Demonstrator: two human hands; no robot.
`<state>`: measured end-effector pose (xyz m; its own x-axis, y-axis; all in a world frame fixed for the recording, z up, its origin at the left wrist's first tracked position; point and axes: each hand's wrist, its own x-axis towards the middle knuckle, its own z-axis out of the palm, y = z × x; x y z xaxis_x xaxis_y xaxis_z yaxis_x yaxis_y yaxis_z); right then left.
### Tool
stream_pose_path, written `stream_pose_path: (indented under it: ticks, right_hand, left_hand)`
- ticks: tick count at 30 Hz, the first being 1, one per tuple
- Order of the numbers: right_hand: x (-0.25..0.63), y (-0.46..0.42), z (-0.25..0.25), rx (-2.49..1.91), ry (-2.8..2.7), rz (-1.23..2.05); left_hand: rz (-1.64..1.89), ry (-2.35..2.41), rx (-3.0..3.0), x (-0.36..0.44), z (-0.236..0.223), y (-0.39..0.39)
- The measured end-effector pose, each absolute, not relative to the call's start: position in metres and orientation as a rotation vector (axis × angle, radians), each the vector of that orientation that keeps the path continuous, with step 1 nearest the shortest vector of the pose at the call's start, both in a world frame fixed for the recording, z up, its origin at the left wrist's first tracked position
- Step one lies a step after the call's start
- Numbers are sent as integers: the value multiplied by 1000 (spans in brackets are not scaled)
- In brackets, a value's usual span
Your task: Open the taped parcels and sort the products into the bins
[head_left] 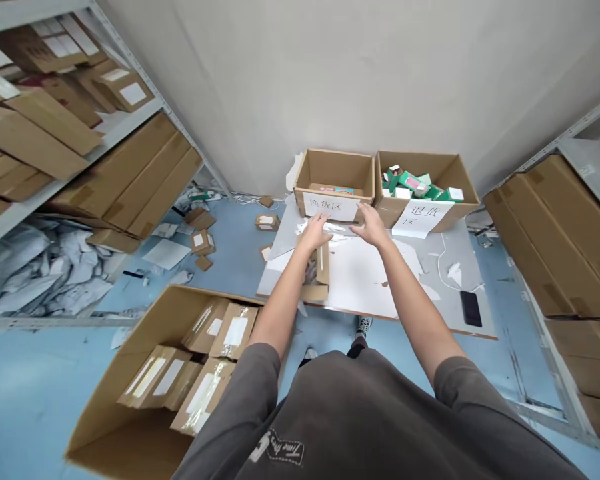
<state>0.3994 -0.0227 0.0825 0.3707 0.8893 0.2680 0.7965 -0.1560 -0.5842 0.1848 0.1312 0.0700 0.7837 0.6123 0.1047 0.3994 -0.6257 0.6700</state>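
Against a pale wall (330, 80), our worktop (463, 263) bears a box (337, 168); our left hand (314, 233) and right hand (373, 229) near its label (331, 207), each grip spread, empty.

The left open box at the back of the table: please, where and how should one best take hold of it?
Probably by the front and left rims of the left box, coming from the front and above. Its top is open, so it can be hooked from inside; the wall stands behind it, and the right box sits close beside it, leaving little room there.
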Motion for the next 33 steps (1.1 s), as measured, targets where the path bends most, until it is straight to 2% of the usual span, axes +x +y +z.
stream_pose_path:
  ticks: [6, 11, 14, 22, 25, 29, 33]
  right_hand:
    - [259, -18, 31, -1964, -1566, 420]
    - [205, -46, -25, -2160, -1648, 715]
    - [194, -67, -48, -2261, -1619, 812]
    - [203, -109, -68, -2429, -1397, 510]
    - [202, -114, -70, -2510, -1359, 458]
    - [198, -117, -74, -2688, -1249, 614]
    - [193, -121, -85, -2724, -1160, 657]
  left_hand:
    - [109, 833, 2295, 67, 29, 97]
    - [-242, 885, 2249, 30, -9, 66]
    - [-202, 892, 2286, 23, -24, 51]
    - [149, 1105, 2444, -12, -29, 37]
    - [23, 1152, 2467, -22, -40, 33]
    - [-250, 1065, 2524, -18, -58, 30]
    - [-311, 1080, 2475, 2, -66, 29]
